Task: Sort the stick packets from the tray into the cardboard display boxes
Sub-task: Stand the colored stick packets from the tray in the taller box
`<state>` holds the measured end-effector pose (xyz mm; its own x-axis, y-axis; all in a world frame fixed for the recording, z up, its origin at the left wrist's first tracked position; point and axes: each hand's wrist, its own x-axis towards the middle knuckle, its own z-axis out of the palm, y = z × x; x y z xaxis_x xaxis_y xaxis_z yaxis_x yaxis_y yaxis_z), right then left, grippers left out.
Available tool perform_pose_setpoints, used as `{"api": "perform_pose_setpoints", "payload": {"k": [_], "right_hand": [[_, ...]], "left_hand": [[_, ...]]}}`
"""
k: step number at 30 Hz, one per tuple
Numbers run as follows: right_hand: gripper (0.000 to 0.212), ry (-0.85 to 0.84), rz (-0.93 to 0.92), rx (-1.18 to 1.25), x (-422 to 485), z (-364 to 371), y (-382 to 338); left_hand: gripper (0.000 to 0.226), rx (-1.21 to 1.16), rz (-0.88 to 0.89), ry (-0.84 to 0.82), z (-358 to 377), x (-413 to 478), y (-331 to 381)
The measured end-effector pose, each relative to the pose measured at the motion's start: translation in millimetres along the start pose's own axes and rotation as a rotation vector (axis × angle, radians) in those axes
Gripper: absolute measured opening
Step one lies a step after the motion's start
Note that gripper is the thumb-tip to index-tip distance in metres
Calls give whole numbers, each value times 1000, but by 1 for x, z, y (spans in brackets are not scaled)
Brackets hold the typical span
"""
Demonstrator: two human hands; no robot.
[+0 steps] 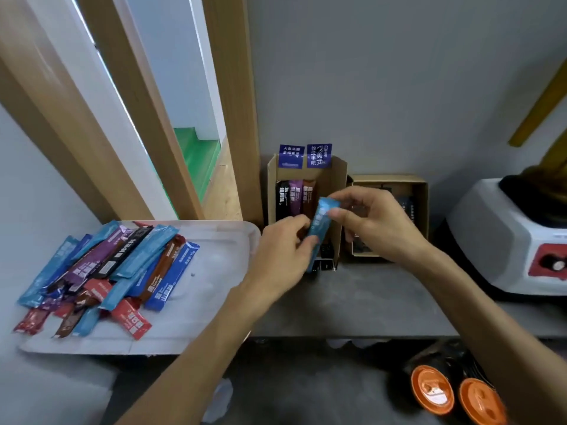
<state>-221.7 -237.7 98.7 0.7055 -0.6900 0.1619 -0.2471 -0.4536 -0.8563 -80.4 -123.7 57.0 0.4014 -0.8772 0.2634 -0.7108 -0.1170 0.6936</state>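
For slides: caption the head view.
Left hand and right hand hold a light-blue stick packet before the upright cardboard display box, beside the tray.

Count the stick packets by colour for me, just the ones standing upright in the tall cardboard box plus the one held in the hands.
Black packet: 1
Purple packet: 1
Brown packet: 1
Light blue packet, pinched between the left hand and the right hand: 1
Total: 4
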Motion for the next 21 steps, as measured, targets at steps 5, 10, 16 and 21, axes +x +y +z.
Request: {"api": "perform_pose_setpoints", "payload": {"k": [5, 10, 16, 21], "right_hand": [[30, 241, 163, -60, 5, 10, 46], [34, 183, 237, -44, 1, 22, 65], [24, 156, 180, -116, 1, 22, 58], [21, 148, 165, -123, 1, 22, 57]], "left_hand": [[24, -71, -187, 74, 42, 39, -19], [37, -86, -278, 91, 69, 69, -19], [35, -18, -239, 126, 82, 83, -23], [25, 84, -117, 173, 86, 84, -31]]}}
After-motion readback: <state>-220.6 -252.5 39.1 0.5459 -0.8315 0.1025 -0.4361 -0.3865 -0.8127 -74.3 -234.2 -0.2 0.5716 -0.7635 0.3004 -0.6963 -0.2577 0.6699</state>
